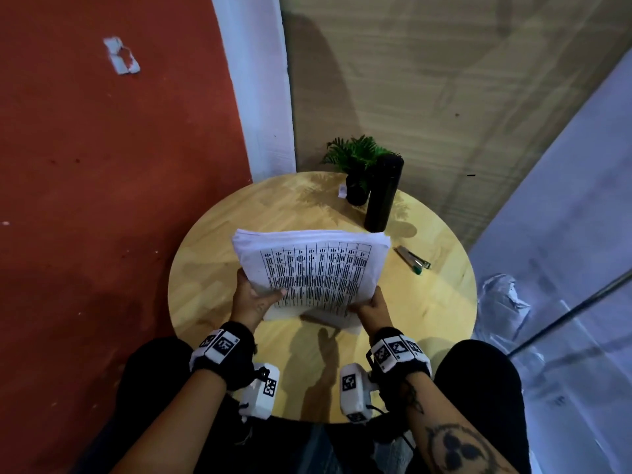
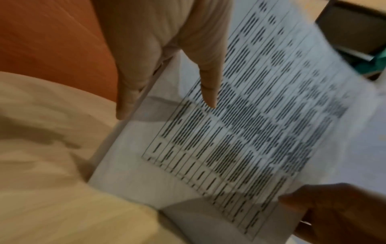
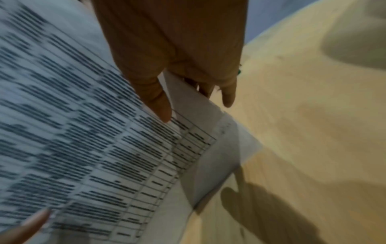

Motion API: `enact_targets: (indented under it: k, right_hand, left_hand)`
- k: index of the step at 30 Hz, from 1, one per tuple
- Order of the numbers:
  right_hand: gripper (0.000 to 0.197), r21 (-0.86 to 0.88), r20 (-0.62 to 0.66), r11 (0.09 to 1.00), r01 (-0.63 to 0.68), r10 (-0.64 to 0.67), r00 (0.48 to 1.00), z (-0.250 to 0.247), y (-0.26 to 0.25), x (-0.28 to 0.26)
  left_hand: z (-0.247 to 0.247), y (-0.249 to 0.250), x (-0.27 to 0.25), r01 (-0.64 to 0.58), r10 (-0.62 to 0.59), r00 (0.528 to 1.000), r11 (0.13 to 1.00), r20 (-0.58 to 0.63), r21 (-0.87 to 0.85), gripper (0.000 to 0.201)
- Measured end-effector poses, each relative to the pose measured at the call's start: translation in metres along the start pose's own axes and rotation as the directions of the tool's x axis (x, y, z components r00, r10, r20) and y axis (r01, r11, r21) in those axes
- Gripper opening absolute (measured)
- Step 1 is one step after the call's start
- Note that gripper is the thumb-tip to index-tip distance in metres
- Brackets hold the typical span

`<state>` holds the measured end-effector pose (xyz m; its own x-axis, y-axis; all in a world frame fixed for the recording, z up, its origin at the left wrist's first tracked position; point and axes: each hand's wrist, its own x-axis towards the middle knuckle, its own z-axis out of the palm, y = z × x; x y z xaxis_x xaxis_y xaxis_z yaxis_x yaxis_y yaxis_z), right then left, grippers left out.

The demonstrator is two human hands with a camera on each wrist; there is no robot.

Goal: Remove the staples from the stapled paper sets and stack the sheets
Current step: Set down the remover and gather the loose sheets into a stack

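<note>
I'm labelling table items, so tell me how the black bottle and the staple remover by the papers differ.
The black bottle stands upright at the far side of the table; the staple remover lies flat, nearer the held papers. The bottle is tall, cylindrical and all black; the remover is small, slim and metallic with a green end. The bottle stands right beside the potted plant; the remover lies alone. Neither hand touches either one.

Right hand (image 3: 173,54) pinches printed sheets (image 3: 87,148) edge above wooden table (image 3: 313,132).
</note>
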<state>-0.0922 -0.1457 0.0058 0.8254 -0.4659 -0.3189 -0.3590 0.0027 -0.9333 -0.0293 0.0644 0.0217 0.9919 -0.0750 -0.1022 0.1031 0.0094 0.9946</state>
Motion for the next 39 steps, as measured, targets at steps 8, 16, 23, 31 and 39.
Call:
enact_targets:
  k: [8, 16, 23, 31, 39]
  right_hand:
    - [0.064, 0.111, 0.053, 0.988, -0.106, 0.101, 0.993, 0.002, 0.018, -0.002]
    - [0.075, 0.327, 0.069, 0.944, -0.042, 0.020, 0.997, 0.007, -0.001, -0.007]
    - [0.102, 0.253, 0.092, 0.967, -0.035, 0.012, 0.996, -0.002, -0.003, -0.012]
    - [0.048, 0.168, -0.113, 0.898, 0.406, -0.392, 0.913, -0.012, -0.040, -0.027]
    - [0.016, -0.050, -0.200, 0.892, 0.449, -0.449, 0.871, 0.007, -0.048, -0.025]
  left_hand:
    - [0.005, -0.008, 0.000, 0.089, -0.086, 0.995, 0.995, 0.054, -0.054, 0.065]
    - [0.013, 0.023, -0.002, -0.049, 0.044, 0.999, 0.978, -0.031, -0.202, 0.085]
    - [0.009, 0.032, -0.004, -0.080, 0.077, 0.997, 0.989, -0.031, -0.128, 0.073]
    - [0.010, 0.069, -0.010, -0.142, 0.121, 0.987, 0.966, -0.104, -0.217, 0.076]
    - [0.023, 0.082, 0.008, -0.024, -0.006, 0.969, 0.993, -0.249, -0.118, 0.032]
